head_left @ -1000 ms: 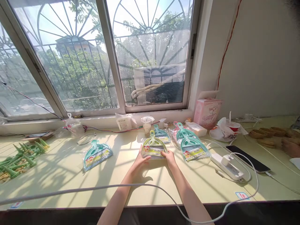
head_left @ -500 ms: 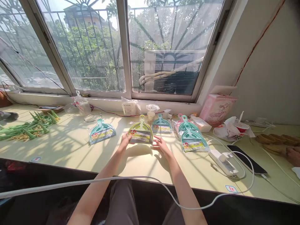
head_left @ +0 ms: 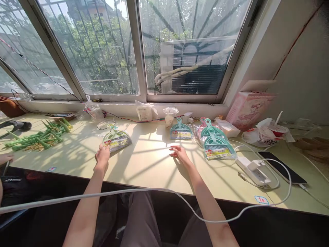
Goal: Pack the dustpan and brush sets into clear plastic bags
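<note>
Glossy clear plastic (crinkled) wraps the yellow-green dustpan (head_left: 117, 140)

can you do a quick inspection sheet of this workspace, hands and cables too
surface: pale table, sunlit, striped with shadows
job's things: yellow-green dustpan set at left; teal set near the middle; overlapping teal sets at right, pink handle behind
clutter: lidded cup, pink box, phone, green pointed pieces
hands: left grips the yellow-green set; right open, holding nothing
cables: white cable passes in front of both forearms; more wires around the power strip
surroundings: window behind; part of another person's hand at the left edge
</note>
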### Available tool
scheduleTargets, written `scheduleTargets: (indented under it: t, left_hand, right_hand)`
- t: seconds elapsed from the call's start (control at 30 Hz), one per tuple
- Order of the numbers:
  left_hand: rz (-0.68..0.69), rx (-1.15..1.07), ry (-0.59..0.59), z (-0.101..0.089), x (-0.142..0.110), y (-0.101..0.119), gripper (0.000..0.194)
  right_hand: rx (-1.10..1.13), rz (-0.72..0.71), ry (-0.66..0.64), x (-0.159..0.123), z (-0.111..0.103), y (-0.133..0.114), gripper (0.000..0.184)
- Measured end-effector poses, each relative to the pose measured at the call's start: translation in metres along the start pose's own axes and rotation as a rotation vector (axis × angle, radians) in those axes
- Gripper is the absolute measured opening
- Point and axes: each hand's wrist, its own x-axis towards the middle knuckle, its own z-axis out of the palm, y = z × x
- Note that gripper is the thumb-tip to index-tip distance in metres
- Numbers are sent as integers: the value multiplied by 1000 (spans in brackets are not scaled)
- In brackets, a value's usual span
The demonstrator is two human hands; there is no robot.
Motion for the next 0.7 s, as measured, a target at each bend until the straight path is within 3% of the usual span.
scheduleTargets:
  t: [0.13, 0.3, 0.43, 0.53, 0.6, 0.7]
  left_hand:
    - [180, 431, 97, 15, -4, -26, 33]
    - [310, 398, 159, 34, -3, -30, 57]
    - [428, 286, 144, 48, -14, -16, 47]
    - [523, 224, 51, 71, -34, 3, 37]
    - [605, 195, -86, 95, -54, 20, 33]
    - [697, 108, -394, 143, -87, 48, 26]
  right_hand:
    - [5, -21, 12, -4, 1, -4, 13]
    - [9, -39, 21, 2, 5, 1, 11]
    - [-134, -119, 76, 8, 2, 10, 20]
    - [-416, -304, 276, 13, -6, 14, 38]
    - [-649, -397, 399, 19, -12, 13, 50]
    - [-968, -436, 382, 32, -21, 3, 67]
